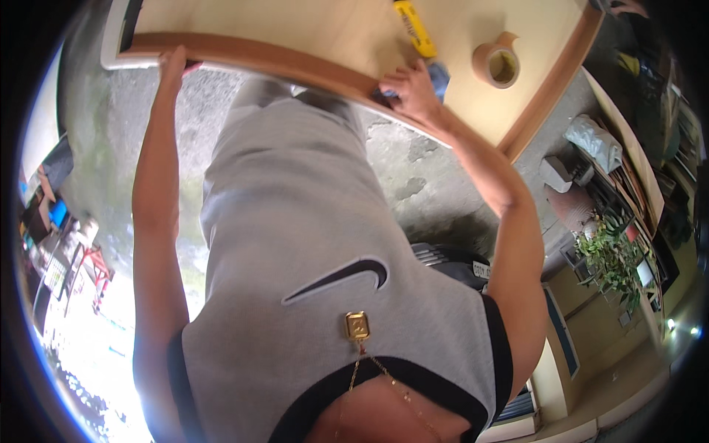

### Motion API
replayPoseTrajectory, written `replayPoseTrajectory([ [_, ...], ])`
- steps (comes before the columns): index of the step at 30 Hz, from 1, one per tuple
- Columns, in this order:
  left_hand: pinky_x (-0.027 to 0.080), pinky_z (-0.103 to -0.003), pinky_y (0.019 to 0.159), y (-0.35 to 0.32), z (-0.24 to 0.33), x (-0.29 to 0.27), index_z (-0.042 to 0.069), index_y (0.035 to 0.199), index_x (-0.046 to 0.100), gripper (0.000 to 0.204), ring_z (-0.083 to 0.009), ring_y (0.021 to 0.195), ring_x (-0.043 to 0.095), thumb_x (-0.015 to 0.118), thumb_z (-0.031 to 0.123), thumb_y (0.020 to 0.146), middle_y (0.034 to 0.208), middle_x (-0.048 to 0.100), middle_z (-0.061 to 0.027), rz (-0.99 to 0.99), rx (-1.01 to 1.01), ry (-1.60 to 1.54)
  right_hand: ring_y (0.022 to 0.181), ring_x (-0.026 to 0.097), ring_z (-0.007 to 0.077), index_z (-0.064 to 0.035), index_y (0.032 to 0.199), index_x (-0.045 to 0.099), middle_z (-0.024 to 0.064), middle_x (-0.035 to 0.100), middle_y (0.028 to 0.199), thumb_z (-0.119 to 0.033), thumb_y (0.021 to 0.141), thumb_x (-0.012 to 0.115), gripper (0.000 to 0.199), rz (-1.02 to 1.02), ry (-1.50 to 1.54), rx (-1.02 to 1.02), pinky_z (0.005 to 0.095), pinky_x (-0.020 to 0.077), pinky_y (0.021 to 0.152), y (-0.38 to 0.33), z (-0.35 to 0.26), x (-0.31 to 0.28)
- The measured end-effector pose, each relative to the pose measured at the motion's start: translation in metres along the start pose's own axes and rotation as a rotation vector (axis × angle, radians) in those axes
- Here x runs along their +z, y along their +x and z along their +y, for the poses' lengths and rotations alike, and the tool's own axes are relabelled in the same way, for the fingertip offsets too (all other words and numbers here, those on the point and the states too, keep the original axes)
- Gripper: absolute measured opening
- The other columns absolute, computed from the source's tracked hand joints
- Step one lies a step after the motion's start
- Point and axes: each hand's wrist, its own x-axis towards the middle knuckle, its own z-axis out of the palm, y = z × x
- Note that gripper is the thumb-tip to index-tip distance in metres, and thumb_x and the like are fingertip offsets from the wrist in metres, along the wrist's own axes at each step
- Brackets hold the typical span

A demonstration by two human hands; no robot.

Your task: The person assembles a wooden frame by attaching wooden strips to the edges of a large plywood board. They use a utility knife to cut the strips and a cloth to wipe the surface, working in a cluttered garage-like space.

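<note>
A pale wooden panel (325, 29) with a brown edge band lies in front of me, above a grey concrete floor. My left hand (172, 65) grips the panel's near edge at the left. My right hand (410, 90) presses a blue cloth (439, 76) onto the brown edge near the middle. Just beyond that hand lies a yellow tool (413, 28), and a roll of brown tape (496, 64) rests on the panel to the right. My grey sleeveless shirt fills the centre of the view.
The concrete floor (413, 170) has damp patches. Shelves with clutter, a white bag (594, 142) and a green plant (611, 255) stand at the right. A dark crate-like object (450, 262) sits by my right side. More clutter is at the far left.
</note>
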Motion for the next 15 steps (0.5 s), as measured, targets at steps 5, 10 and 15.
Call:
replayPoseTrajectory([
  [5, 0.062, -0.038, 0.063, -0.007, 0.007, 0.014, -0.019, 0.094, 0.038, 0.032, -0.0301, 0.074, 0.063, 0.048, 0.010, 0.082, 0.093, 0.053, -0.0230, 0.194, -0.007, 0.008, 0.077, 0.057, 0.0129, -0.0189, 0.080, 0.058, -0.0086, 0.059, 0.076, -0.017, 0.060, 0.072, 0.024, -0.032, -0.029, -0.079, 0.0374, 0.0335, 0.071, 0.040, -0.012, 0.010],
  [10, 0.063, -0.038, 0.061, -0.020, 0.008, 0.009, -0.021, 0.100, 0.033, 0.038, -0.0325, 0.078, 0.064, 0.049, 0.009, 0.082, 0.100, 0.052, -0.0275, 0.174, -0.059, -0.004, 0.080, 0.058, 0.0151, -0.0201, 0.079, 0.059, -0.0072, 0.060, 0.075, -0.017, 0.059, 0.071, 0.024, -0.029, -0.007, -0.069, 0.0384, 0.0339, 0.073, 0.083, -0.034, 0.012],
  [15, 0.063, -0.039, 0.060, -0.024, 0.022, 0.027, -0.018, 0.107, 0.028, 0.044, -0.0343, 0.082, 0.064, 0.051, 0.010, 0.082, 0.104, 0.050, -0.0304, 0.235, -0.061, 0.012, 0.085, 0.059, 0.0147, -0.0214, 0.082, 0.062, -0.0073, 0.064, 0.081, -0.017, 0.058, 0.071, 0.026, 0.095, 0.124, -0.113, 0.0395, 0.0328, 0.080, 0.130, -0.041, 0.021],
])
